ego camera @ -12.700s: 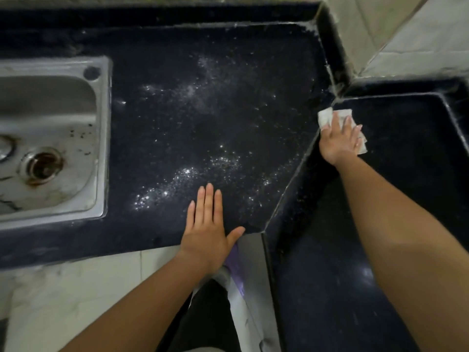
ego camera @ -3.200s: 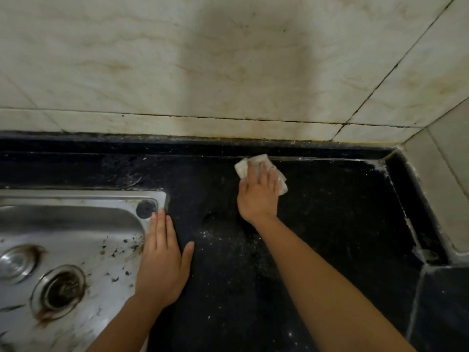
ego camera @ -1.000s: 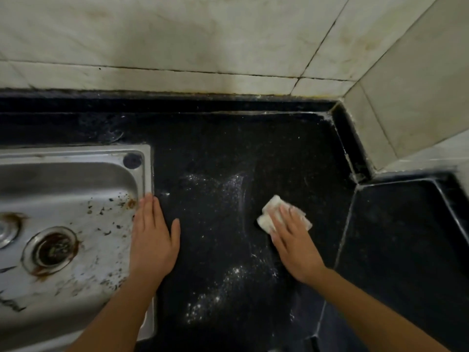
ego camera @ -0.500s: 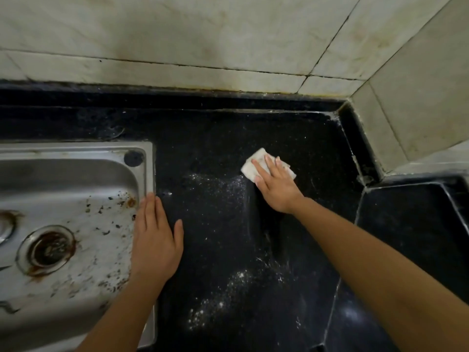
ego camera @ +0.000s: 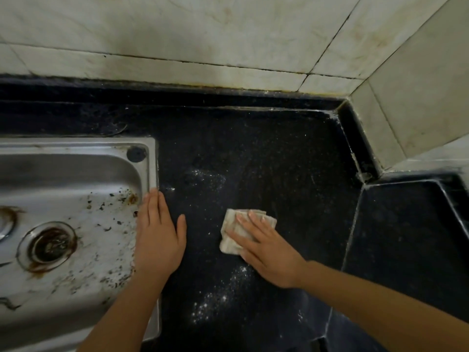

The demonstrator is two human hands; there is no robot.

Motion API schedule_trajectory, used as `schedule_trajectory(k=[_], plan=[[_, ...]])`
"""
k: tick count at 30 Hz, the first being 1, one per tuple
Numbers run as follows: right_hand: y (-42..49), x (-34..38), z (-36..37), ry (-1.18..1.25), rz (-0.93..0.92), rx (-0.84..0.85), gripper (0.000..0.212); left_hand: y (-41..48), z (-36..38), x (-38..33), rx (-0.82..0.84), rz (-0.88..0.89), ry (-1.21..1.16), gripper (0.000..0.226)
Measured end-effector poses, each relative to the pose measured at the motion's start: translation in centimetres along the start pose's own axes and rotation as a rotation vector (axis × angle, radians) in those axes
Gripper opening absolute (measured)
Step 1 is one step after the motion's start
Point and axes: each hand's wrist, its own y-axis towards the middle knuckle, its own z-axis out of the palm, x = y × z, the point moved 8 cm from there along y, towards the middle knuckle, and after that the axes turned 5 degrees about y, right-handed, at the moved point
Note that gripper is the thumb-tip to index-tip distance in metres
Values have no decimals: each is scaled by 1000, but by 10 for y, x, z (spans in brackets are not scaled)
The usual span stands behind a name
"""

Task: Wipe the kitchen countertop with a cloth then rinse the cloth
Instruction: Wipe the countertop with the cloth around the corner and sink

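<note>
A folded pale cloth point(ego camera: 232, 231) lies on the black speckled countertop point(ego camera: 279, 161). My right hand point(ego camera: 269, 250) presses flat on the cloth with straight fingers, covering its right half. My left hand point(ego camera: 158, 235) rests flat with fingers together, palm over the right rim of the steel sink point(ego camera: 76, 179) and thumb on the counter. White powder patches point(ego camera: 220, 295) speckle the counter below the cloth and above it near the sink corner.
The sink basin is stained, with dark crumbs and a rusty drain point(ego camera: 48, 246). Tiled walls point(ego camera: 203, 34) close the back and right corner. A lower black counter section point(ego camera: 406, 237) continues to the right beyond a seam.
My right hand has drawn the cloth back toward me and slightly left, from the far middle of the counter to beside my left hand. The left hand has stayed in place.
</note>
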Motion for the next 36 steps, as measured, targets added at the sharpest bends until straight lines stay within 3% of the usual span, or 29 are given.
schedule_trajectory(k=[5, 9, 14, 16, 20, 24, 28, 32, 36], plan=[[25, -20, -25, -73, 32, -2, 51, 0, 2, 2, 1, -3, 5, 71], [91, -50, -68, 18, 225, -113, 50, 1, 1, 1, -3, -1, -10, 69], [156, -62, -95, 131, 402, -118, 51, 1, 1, 2, -15, -16, -34, 70], [156, -51, -92, 150, 376, -134, 51, 2, 3, 4, -19, -9, -37, 71], [110, -9, -58, 38, 114, -123, 52, 1, 2, 4, -29, -13, -61, 68], [41, 27, -10, -58, -77, 26, 51, 0, 2, 3, -25, -6, -85, 65], [21, 24, -4, -117, -143, 113, 49, 0, 3, 4, -24, -9, -102, 64], [74, -1, -41, -122, -16, 21, 51, 1, 2, 4, -5, -22, -124, 66], [154, -24, -89, 51, 219, -164, 49, 1, 3, 6, 4, -37, -141, 65]])
